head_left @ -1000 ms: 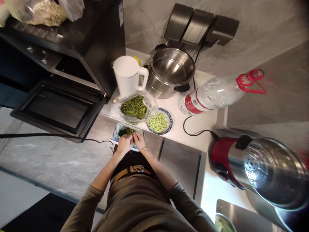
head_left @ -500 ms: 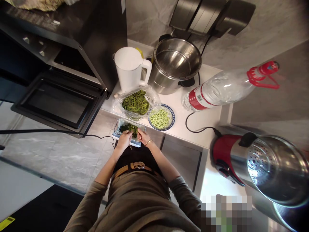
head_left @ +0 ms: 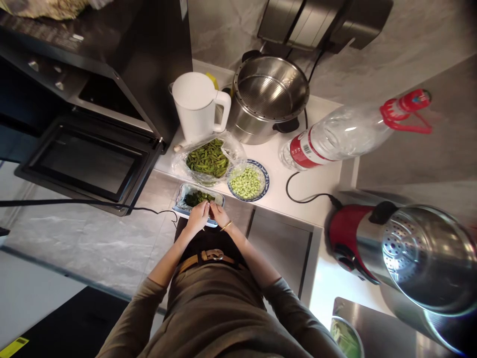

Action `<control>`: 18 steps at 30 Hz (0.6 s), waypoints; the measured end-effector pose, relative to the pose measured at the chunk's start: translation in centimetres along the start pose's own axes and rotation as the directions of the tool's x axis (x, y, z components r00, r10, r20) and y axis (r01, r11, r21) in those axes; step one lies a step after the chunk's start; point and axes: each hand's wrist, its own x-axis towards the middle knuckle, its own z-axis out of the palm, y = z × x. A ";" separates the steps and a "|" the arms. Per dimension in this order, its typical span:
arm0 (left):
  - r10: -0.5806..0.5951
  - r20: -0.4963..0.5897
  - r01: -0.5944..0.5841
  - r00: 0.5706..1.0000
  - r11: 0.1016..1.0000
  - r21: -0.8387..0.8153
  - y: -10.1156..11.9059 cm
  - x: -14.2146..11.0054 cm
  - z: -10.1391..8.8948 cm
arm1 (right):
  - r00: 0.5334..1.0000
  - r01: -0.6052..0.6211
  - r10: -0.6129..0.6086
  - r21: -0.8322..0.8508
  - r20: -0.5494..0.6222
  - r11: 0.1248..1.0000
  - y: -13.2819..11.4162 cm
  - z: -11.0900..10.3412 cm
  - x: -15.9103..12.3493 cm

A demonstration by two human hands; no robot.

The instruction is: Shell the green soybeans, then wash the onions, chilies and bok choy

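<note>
With fingertips pinched over the lined bin [head_left: 179, 204], the left hand [head_left: 198, 217] and right hand [head_left: 220, 216] hide whatever they hold, so a slip might lose a bean among the husks [head_left: 195, 198], and a bump might tip the plate [head_left: 266, 186] of shelled beans [head_left: 245, 183] off the counter's [head_left: 286, 206] front edge, beside the bagged pods [head_left: 207, 160].

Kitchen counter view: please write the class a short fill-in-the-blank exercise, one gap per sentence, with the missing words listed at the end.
1. The shelled beans lie on a plate whose rim is patterned in white and ____.
2. The pitcher beside the steel pot is ____.
3. The large clear bottle has a cap coloured ____.
4. The left hand has a bare wrist, while a bracelet circles the ____ one.

Missing words: blue; white; red; right.
</note>
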 end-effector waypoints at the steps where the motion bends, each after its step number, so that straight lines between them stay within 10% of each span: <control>1: -0.012 -0.011 0.012 1.000 0.999 -0.053 -0.1 0.0 0.0 | 0.999 0.051 -0.051 -0.052 0.000 0.997 -0.2 0.0 -0.2; 8: -0.005 -0.104 -0.007 0.995 0.993 -0.116 0.1 0.3 -1.1 | 0.995 0.079 -0.071 -0.110 0.075 0.991 -2.2 -0.4 -0.7; 18: 0.034 -0.217 0.010 0.976 0.980 0.198 -0.5 0.2 -1.6 | 0.935 -0.335 0.223 0.478 0.277 0.812 -3.3 0.5 -0.8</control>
